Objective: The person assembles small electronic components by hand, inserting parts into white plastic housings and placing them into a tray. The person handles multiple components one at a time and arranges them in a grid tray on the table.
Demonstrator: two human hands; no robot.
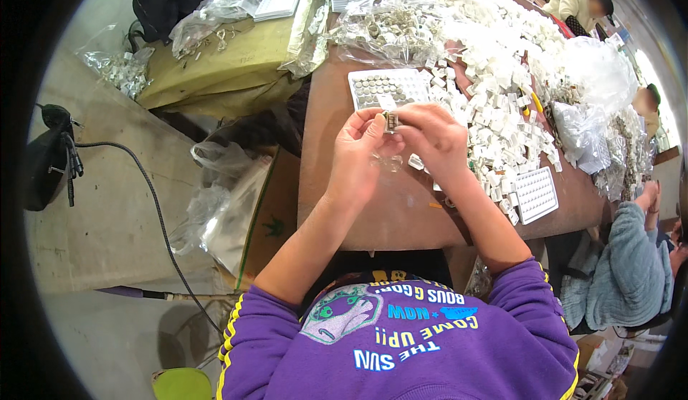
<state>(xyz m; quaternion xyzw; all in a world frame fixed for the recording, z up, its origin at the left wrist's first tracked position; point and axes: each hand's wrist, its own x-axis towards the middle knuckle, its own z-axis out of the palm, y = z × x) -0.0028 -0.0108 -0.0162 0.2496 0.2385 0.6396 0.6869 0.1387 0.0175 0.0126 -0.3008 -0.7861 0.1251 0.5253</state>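
Observation:
Both my hands meet over the near part of the brown table (401, 221). My left hand (356, 153) pinches a small part with dark metal-looking slots (391, 122), and my right hand (438, 136) closes on it from the other side. What exactly the part is cannot be made out. A clear, shiny piece hangs just under the fingers. Behind my hands lies a white tray (351, 84) filled with round silvery discs. Many small white plastic pieces (494, 127) are heaped right of my right hand.
A white tray with rows of small cells (536, 196) lies at the right table edge. Clear bags of metal parts (380, 34) sit at the back. An open cardboard box (269, 213) stands left of the table. Other people sit along the right side, one in a blue-grey sleeve (609, 271).

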